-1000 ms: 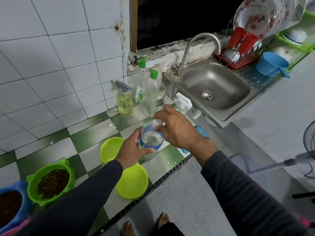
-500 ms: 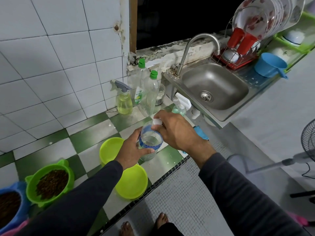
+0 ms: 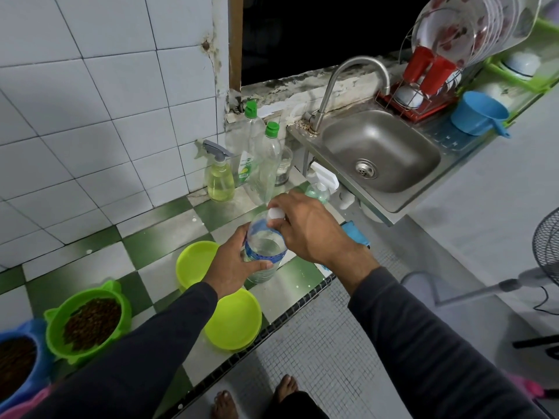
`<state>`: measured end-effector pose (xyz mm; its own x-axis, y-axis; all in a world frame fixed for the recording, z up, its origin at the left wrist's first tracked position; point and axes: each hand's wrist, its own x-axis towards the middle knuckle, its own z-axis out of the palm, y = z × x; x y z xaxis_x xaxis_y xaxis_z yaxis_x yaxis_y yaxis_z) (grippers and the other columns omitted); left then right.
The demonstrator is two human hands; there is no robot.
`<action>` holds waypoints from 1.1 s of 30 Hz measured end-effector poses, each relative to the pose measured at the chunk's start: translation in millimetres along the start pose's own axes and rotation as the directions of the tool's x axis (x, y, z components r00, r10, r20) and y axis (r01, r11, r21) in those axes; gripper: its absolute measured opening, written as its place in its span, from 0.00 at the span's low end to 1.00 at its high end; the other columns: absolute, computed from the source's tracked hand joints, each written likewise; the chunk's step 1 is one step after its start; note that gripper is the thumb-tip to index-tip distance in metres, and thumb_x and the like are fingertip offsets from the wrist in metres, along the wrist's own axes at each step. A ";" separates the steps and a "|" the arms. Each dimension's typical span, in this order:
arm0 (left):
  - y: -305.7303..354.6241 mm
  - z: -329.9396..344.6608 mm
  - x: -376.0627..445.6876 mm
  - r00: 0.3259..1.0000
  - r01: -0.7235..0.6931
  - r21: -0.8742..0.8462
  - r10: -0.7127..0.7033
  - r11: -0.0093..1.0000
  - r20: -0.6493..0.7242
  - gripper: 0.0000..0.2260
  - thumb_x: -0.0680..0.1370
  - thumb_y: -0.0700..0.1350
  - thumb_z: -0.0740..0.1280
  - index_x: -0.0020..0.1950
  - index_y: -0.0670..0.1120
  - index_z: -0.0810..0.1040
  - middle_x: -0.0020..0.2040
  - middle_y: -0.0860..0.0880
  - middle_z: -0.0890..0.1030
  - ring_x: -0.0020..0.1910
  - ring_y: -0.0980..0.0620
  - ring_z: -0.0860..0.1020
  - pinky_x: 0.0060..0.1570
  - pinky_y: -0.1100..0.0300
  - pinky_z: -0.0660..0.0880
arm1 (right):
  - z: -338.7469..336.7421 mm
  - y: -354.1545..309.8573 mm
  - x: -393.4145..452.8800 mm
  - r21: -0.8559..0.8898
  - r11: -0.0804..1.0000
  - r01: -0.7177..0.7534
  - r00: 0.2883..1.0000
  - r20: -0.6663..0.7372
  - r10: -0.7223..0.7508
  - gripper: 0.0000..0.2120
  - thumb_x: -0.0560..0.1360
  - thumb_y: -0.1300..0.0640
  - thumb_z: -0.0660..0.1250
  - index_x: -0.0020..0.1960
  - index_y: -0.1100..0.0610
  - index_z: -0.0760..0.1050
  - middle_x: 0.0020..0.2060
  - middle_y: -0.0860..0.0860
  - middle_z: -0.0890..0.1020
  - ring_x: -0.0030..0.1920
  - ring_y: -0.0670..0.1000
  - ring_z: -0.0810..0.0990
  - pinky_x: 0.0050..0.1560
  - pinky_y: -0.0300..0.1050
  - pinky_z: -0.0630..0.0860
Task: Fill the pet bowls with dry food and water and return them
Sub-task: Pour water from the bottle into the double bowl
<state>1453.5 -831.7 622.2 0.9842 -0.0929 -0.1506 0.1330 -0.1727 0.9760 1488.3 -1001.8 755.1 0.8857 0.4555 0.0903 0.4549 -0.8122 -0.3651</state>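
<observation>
White cap still pinched by right hand; nothing moved.

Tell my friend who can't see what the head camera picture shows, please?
The left hand holds a water bottle upright over a tiled counter while the right hand pinches its white cap. Two lime bowls sit below it; a green bowl and a blue bowl hold dry food. A sink is on the right.
</observation>
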 end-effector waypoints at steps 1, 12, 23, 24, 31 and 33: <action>-0.7 0.1 -0.4 1.000 -0.001 0.009 0.001 1.000 -0.003 0.34 0.69 0.37 0.82 0.70 0.52 0.73 0.60 0.56 0.83 0.59 0.60 0.81 0.60 0.57 0.80 | 0.4 -1.2 -0.2 0.003 1.000 -0.007 1.000 -0.001 0.007 0.13 0.78 0.50 0.68 0.60 0.55 0.76 0.52 0.53 0.79 0.50 0.57 0.78 0.50 0.55 0.77; 3.6 0.6 -1.1 1.000 0.025 0.070 -0.026 0.997 0.016 0.37 0.68 0.38 0.82 0.74 0.51 0.70 0.62 0.58 0.81 0.58 0.67 0.79 0.59 0.62 0.79 | 0.8 -8.7 -9.0 -0.001 0.996 -0.086 0.995 -0.042 0.086 0.14 0.79 0.50 0.66 0.63 0.53 0.75 0.53 0.53 0.75 0.53 0.56 0.76 0.52 0.54 0.77; 23.7 -30.9 -34.0 0.999 -0.038 0.486 0.035 0.873 0.014 0.39 0.78 0.54 0.74 0.83 0.52 0.57 0.80 0.51 0.65 0.78 0.52 0.64 0.73 0.58 0.63 | 1.9 -25.2 -27.0 -0.048 0.991 -0.123 0.992 0.029 0.125 0.30 0.81 0.48 0.63 0.79 0.53 0.58 0.73 0.57 0.68 0.71 0.59 0.66 0.69 0.57 0.70; 26.1 -36.5 -40.9 0.998 -0.055 0.561 0.055 0.826 0.017 0.38 0.79 0.55 0.72 0.83 0.53 0.56 0.80 0.50 0.64 0.78 0.50 0.64 0.74 0.57 0.63 | 1.7 -28.4 -29.9 -0.066 0.989 -0.131 0.990 0.047 0.134 0.31 0.81 0.47 0.62 0.80 0.52 0.56 0.76 0.57 0.64 0.73 0.60 0.64 0.71 0.58 0.68; 38.5 -71.7 -99.1 0.998 -0.025 0.832 0.056 0.554 -0.007 0.32 0.80 0.64 0.64 0.80 0.52 0.65 0.79 0.48 0.66 0.77 0.45 0.65 0.73 0.50 0.65 | 8.3 -39.2 -60.2 -0.085 0.989 -0.121 0.986 0.101 0.130 0.36 0.81 0.39 0.60 0.82 0.49 0.49 0.82 0.56 0.45 0.80 0.60 0.52 0.75 0.56 0.60; 41.2 -76.7 -117.4 0.999 0.016 0.850 0.034 0.526 -0.040 0.32 0.80 0.65 0.64 0.80 0.53 0.66 0.79 0.48 0.66 0.77 0.46 0.66 0.74 0.49 0.66 | 13.3 -38.5 -70.5 -0.068 0.991 -0.114 0.989 0.089 0.120 0.36 0.80 0.38 0.60 0.82 0.49 0.50 0.82 0.55 0.44 0.80 0.59 0.51 0.76 0.55 0.59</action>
<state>1352.4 -752.7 692.2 0.9920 -0.0597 -0.1109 -0.0136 -0.9261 0.3771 1407.1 -997.8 750.5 0.9221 0.3852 -0.0374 0.3559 -0.8820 -0.3089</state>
